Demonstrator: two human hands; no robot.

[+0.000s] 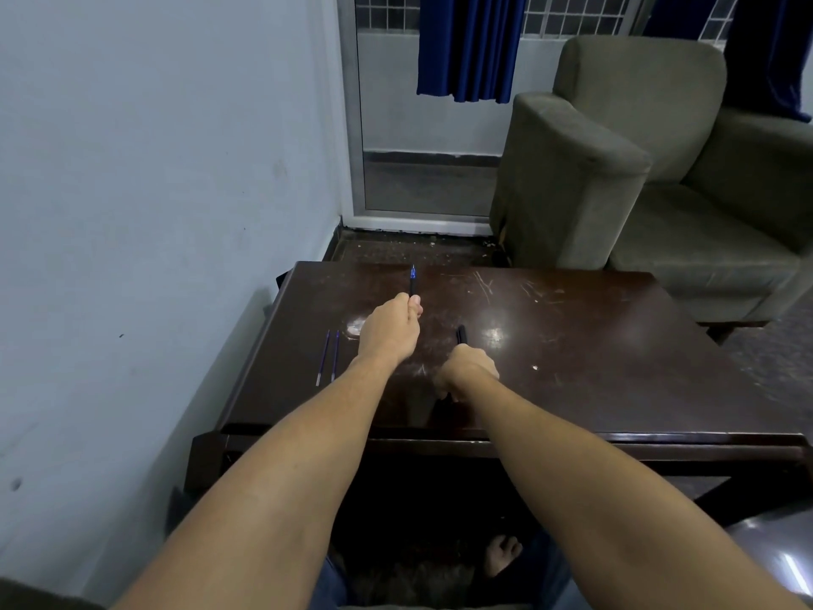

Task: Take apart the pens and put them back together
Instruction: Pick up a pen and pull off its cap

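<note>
the grip of the left hand (389, 330) is pinched on a blue-tipped pen piece (412, 281) over the table (616, 345); the right hand (468, 372) is curled round a black barrel (461, 334). two refills (327, 356) are laid leftward. disassembly is judged in hand; next, the refill should be drawn out.

A dark pen piece (412, 281) with a blue tip points away, gripped by the left hand (389, 332). A black barrel (461, 334) pokes from the right hand (466, 372). Two thin blue refills (329, 357) lie parallel, left of both.
</note>
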